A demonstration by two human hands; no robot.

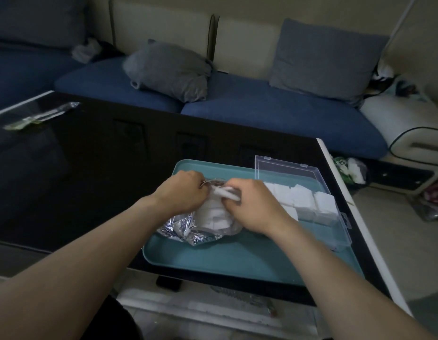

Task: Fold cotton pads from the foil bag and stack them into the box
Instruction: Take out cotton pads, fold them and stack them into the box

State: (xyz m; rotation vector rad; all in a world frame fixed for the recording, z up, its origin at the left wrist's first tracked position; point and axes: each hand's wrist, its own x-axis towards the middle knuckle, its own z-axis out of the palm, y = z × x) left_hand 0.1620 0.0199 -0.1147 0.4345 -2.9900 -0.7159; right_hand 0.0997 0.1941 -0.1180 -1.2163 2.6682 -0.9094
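Pinching a white folded cotton pad, right hand.

The crinkled silver foil bag is shiny and creased. The white square cotton pads look soft and matt. The clear rectangular plastic box is smooth and transparent. The teal plastic tray has a smooth, dull sheen. The black bench is glossy, mirror-like. The blue sofa is matt woven cloth.

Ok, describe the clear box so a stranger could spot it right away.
On the black table sits a teal tray. Along its right edge lies the clear plastic box, lid propped open, holding white folded pads; the crinkled foil bag beside it is silver.
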